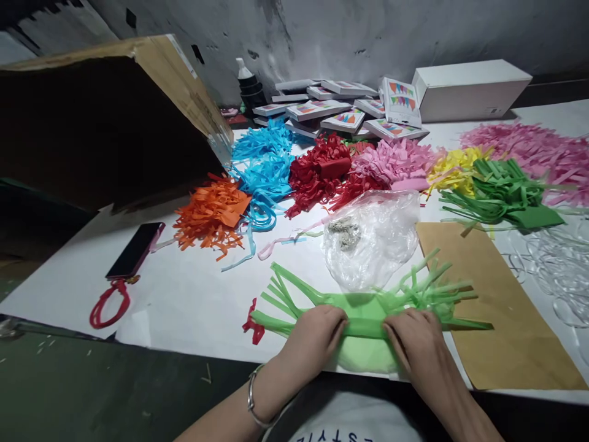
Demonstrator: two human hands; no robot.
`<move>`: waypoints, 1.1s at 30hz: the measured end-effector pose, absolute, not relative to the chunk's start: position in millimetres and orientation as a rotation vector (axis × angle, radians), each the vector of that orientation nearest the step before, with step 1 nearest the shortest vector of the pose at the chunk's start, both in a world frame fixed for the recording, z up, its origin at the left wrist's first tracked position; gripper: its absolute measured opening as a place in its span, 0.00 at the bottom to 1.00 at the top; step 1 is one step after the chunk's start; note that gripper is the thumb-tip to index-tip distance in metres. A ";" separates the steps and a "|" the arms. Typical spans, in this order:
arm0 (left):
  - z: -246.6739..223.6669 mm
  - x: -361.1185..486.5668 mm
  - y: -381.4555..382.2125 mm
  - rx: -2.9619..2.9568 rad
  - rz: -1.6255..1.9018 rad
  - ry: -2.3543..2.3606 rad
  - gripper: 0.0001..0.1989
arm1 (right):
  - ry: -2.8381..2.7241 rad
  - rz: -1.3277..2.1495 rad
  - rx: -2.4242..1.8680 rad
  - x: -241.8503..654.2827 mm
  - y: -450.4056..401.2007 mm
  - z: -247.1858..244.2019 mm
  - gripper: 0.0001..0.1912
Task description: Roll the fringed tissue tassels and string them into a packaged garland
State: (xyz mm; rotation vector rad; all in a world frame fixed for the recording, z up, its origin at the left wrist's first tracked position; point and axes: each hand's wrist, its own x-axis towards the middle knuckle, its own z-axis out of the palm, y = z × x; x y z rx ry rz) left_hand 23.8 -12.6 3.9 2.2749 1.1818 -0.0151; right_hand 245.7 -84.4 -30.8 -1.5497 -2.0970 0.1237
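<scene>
On my feed, the white tabletop (184, 319) spans the frame; a cardboard box (184, 80) stands upper left. Light-green fringed tissue (365, 328) lies at lower centre. I judge it partway: cutting done, its middle folded into a band, with a flat, unfolded part nearest the wearer and strips splayed loose both sides. Dark-green bundle (510, 193), right, and orange bundle (211, 212), left of centre, look already fringed and folded. Left hand (317, 328) and right hand (418, 337): fingers closed, pinching the band.
</scene>
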 end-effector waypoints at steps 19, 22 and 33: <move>2.2 36.8 25.5 2.288 -0.129 1.381 0.08 | -2.208 -0.047 -1.306 236.3 -69.8 -20.7 0.14; 1.6 34.6 22.5 2.300 -0.078 1.402 0.08 | -2.283 -0.031 -1.253 233.2 -70.2 -28.6 0.16; -6.9 20.7 -8.3 2.785 0.556 0.916 0.07 | -2.144 0.018 -1.328 222.8 -66.1 -26.0 0.10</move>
